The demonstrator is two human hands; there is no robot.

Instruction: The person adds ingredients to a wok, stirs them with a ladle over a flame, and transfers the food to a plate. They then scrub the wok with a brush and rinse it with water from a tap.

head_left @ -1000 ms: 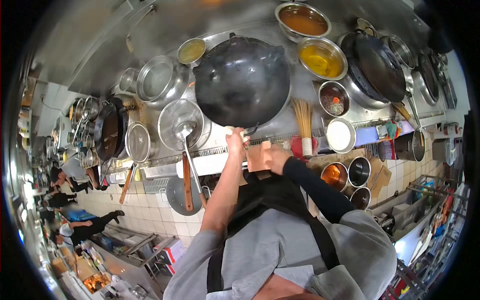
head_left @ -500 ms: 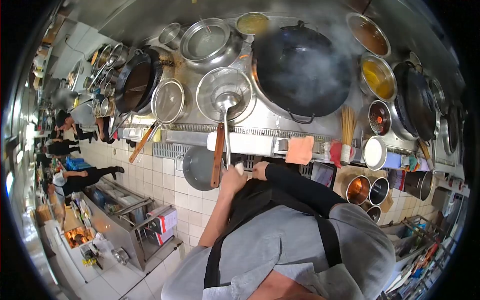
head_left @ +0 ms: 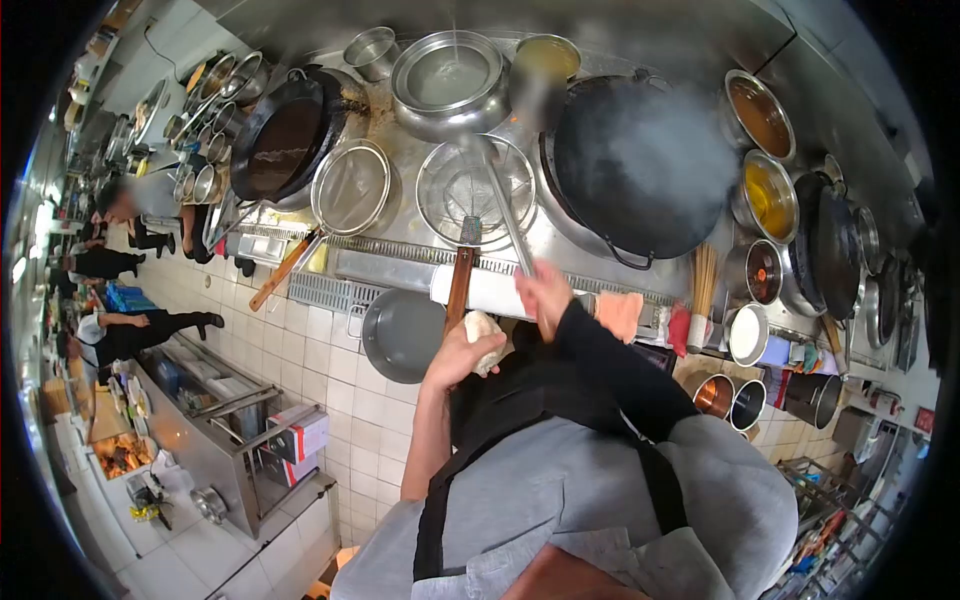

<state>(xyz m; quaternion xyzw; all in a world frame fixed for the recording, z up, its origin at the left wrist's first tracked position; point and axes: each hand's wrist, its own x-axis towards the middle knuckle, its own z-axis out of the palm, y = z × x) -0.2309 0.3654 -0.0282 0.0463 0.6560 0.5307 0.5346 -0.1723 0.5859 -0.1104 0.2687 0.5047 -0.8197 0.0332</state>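
My left hand [head_left: 458,358] is closed around a crumpled white cloth [head_left: 485,336], just in front of the black apron. My right hand [head_left: 546,292], below a black sleeve, grips the handle of a ladle [head_left: 508,205]. The ladle slants up and left, its bowl blurred over a round wire strainer [head_left: 435,200]. A wooden handle [head_left: 461,280] runs from the strainer toward my left hand. To the right of the ladle sits a large black wok [head_left: 640,170], with steam over its inside.
A second wok [head_left: 285,150] with dark liquid and a mesh skimmer [head_left: 352,190] are at left. Bowls of sauce [head_left: 762,115] and oil [head_left: 768,195] line the right, near a bamboo brush [head_left: 702,290]. A grey pan [head_left: 405,338] hangs below the counter. Co-workers [head_left: 150,325] stand far left.
The ladle has passed from my left hand to my right, which has risen from near the apron. Its bowl has lifted up and right. My left hand now shows only the cloth.
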